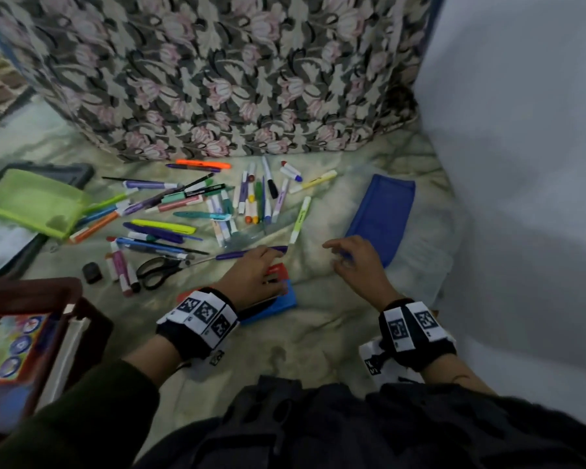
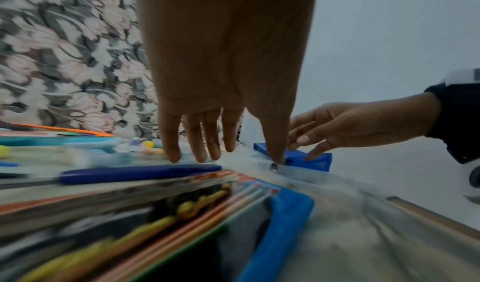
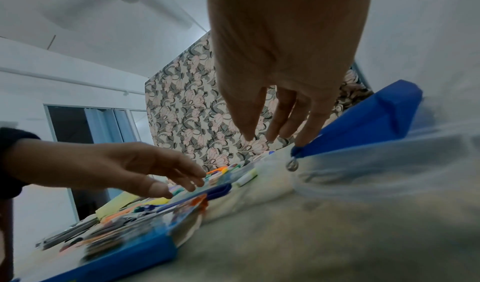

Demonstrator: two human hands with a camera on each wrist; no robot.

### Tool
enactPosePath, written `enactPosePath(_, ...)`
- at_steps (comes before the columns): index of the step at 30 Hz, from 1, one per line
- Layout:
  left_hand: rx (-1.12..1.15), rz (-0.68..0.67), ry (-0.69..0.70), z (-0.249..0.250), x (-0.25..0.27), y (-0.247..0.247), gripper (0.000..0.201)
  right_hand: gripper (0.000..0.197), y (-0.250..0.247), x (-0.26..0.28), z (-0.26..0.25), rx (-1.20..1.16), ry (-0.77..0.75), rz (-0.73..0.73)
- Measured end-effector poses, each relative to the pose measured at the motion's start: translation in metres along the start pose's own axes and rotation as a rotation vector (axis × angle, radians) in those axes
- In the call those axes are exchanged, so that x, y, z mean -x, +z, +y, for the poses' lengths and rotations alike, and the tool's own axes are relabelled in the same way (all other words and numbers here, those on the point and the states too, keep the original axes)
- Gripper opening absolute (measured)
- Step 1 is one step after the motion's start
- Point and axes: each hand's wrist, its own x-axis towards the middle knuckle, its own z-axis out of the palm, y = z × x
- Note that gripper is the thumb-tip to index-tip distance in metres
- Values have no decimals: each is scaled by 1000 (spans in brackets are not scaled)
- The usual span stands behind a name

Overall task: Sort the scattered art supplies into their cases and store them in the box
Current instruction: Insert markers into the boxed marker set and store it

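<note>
Several pens and markers (image 1: 217, 204) lie scattered on the pale sheet. My left hand (image 1: 268, 257) hovers with straight fingers (image 2: 197, 143) just over a purple pen (image 1: 247, 254) (image 2: 140, 173), above a flat red and blue pencil case (image 1: 285, 302) (image 2: 285, 214); it holds nothing. My right hand (image 1: 339, 255) (image 3: 280, 126) is spread and relaxed at the near end of a blue pouch (image 1: 383, 211) (image 3: 363, 126), by its metal zipper ring (image 3: 292, 164), and grips nothing. A green pouch (image 1: 34, 204) lies at the left.
Black scissors (image 1: 159, 270) and a small black sharpener (image 1: 92, 272) lie left of my left hand. A dark box (image 1: 31, 292) holding a colourful item stands at the near left. An upright floral mattress (image 1: 234, 79) closes the back; a white wall (image 1: 521, 164) stands right.
</note>
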Motion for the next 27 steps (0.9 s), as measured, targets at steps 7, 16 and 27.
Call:
enactPosePath(7,84,189,173,78,-86,16,42,26,-60,-17,47,92,118,336)
enactPosePath(16,-178,-25,290,165,-148,51,55,41,-96,-11,106,85,524,379)
enactPosePath(27,88,28,152,169,-154,60,51,52,-106,0,119,-255,515,596)
